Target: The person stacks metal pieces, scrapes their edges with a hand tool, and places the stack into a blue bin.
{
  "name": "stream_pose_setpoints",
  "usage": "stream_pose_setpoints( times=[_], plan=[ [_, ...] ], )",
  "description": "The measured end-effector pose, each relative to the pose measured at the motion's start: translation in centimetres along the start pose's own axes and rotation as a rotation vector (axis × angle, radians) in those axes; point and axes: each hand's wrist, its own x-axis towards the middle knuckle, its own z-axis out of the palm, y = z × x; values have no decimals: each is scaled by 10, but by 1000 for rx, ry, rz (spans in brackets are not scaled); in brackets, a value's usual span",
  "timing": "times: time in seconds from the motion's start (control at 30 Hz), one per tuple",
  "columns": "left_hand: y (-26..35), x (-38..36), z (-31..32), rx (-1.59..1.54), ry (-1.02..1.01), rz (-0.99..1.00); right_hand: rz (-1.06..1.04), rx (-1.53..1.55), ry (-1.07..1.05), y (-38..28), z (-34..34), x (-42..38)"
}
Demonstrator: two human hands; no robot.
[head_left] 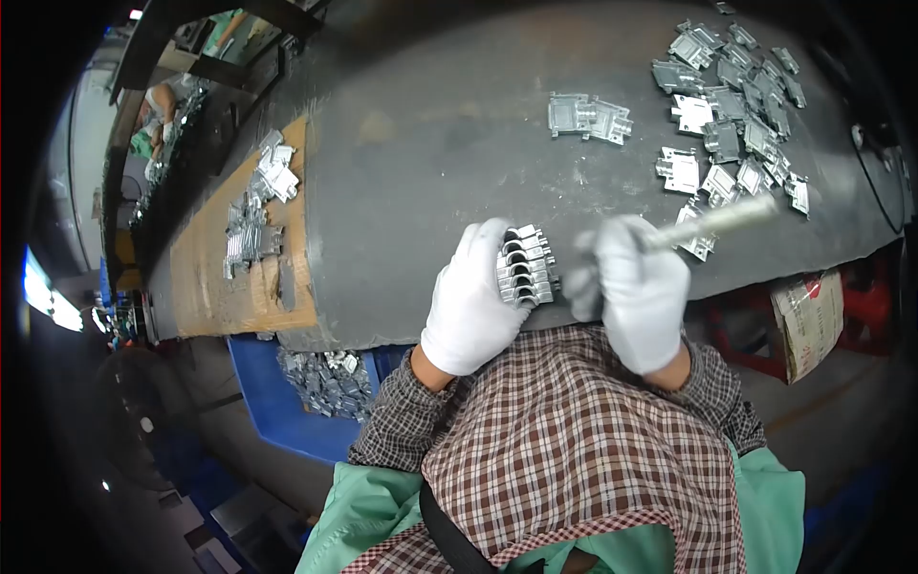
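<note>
My left hand (470, 308), in a white glove, is closed around a row of silver metal castings (526, 268) stacked side by side, their curved notches lined up. It holds them near the front edge of the dark work table (411, 191). Just to the right, my gloved right hand (643, 298) is closed on a pale rod-shaped tool (722, 222) whose long end points up and to the right. Motion smears the tool and the fingers, and the tool's kind cannot be made out. Two similar castings (590, 117) lie farther back on the table.
Many loose castings (732, 120) spread over the table's right side. More castings (251, 230) sit on a brown board (206, 282) at left. A blue bin (277, 421) of parts stands below the table edge. At lower right is a carton (809, 325). Another person's hand (164, 129) shows far left.
</note>
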Motion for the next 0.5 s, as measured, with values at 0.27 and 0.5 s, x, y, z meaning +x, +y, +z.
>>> stream_pose_setpoints(
  times=[0.27,0.5],
  plan=[
    [6,3,-1,3,16,-36,-139,-347,-40,9,17,44],
    [-4,4,-2,-75,-14,38,122,-125,-71,1,1,3]
  ],
)
